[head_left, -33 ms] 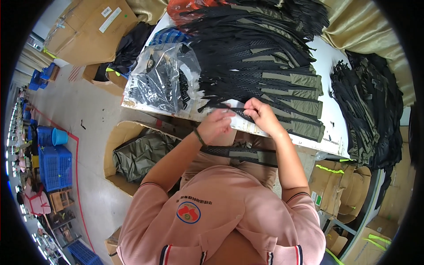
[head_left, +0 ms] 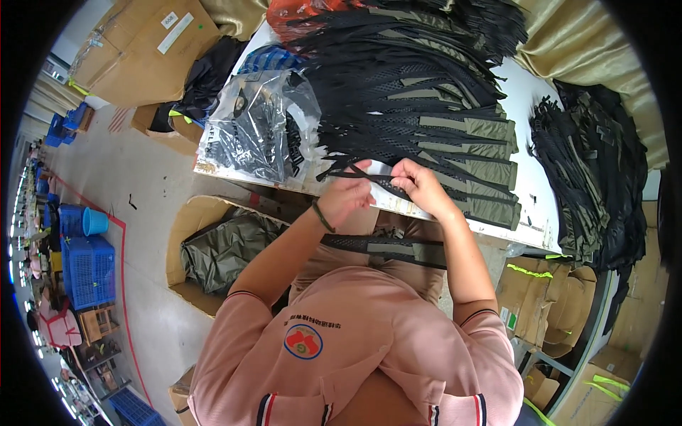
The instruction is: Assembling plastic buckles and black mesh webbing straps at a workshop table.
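Now | left hand (head_left: 345, 200) slightly farther from right hand (head_left: 422, 189) | black strap (head_left: 382, 180) more exposed between | right: pinching strap; left: grip unclear

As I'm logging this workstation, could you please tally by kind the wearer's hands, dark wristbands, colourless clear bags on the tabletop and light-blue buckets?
Hands: 2 (left hand, right hand)
Dark wristband: 1
Colourless clear bag: 1
Light-blue bucket: 1
Total: 5
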Available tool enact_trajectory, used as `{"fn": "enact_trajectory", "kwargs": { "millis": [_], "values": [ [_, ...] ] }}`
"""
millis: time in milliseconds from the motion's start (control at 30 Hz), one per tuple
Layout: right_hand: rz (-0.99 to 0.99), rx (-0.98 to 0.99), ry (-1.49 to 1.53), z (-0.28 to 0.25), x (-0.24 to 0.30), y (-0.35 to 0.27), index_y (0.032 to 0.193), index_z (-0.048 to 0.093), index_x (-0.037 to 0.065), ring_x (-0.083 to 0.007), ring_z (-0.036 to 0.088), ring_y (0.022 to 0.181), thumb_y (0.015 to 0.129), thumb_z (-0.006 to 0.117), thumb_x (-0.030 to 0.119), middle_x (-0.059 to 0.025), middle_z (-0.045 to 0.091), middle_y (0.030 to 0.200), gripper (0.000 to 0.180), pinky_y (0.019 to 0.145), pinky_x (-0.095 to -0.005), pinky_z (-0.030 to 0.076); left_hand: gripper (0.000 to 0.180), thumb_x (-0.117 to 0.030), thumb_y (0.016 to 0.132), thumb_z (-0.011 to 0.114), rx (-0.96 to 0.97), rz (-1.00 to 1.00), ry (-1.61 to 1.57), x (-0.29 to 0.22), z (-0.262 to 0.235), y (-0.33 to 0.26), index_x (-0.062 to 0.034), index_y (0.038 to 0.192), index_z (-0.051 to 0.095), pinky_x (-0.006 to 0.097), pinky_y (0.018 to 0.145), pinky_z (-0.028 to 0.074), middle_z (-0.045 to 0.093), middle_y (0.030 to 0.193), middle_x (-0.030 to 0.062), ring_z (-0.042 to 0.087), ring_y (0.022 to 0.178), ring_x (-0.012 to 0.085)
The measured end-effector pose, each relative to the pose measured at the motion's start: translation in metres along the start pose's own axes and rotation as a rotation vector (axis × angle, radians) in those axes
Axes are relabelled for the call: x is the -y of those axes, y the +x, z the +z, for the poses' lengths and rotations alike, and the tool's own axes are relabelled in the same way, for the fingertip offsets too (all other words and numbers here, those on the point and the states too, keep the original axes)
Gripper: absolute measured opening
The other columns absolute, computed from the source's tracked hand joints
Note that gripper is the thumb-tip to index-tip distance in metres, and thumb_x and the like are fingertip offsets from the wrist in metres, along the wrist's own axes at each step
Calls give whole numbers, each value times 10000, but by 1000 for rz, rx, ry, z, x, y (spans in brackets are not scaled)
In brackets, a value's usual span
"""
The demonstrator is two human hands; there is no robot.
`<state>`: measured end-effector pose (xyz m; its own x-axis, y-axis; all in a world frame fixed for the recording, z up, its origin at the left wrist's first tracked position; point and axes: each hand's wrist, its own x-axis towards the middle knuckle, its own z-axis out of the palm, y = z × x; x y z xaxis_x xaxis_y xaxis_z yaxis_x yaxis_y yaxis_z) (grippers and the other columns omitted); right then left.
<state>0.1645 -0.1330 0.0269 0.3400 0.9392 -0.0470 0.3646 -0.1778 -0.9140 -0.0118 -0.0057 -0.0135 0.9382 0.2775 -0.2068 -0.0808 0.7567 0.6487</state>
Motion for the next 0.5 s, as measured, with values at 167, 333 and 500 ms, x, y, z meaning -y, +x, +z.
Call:
{"fn": "enact_trajectory", "kwargs": {
  "millis": [167, 333, 500],
  "values": [
    [88, 34, 46, -8, -37, -2, 864, 546, 21, -78, 506, 721, 834, 606, -4, -13, 563, 734, 72, 668, -247, 438, 180, 1, 817, 637, -43, 200, 336, -4, -16, 16, -11, 973, 548, 248, 659, 497, 576, 883, 58, 596, 744, 125],
    [115, 47, -92, -9, -43, -1, 863, 560, 38, -132, 538, 700, 820, 632, 34, -40, 584, 741, 84, 667, -272, 448, 117, -8, 812, 643, -231, 233, 626, -4, -23, 2, -13, 894, 560, 218, 566, 491, 608, 792, 51, 601, 653, 100],
    [-222, -177, -619, 8, -16, -2, 917, 604, 65, -303, 570, 910, 727, 683, 109, -89, 614, 887, 210, 779, -391, 458, 112, -54, 811, 665, -421, 154, 726, -14, -18, -7, -17, 886, 591, 197, 501, 466, 608, 711, 23, 593, 591, 75]
  ]
}}
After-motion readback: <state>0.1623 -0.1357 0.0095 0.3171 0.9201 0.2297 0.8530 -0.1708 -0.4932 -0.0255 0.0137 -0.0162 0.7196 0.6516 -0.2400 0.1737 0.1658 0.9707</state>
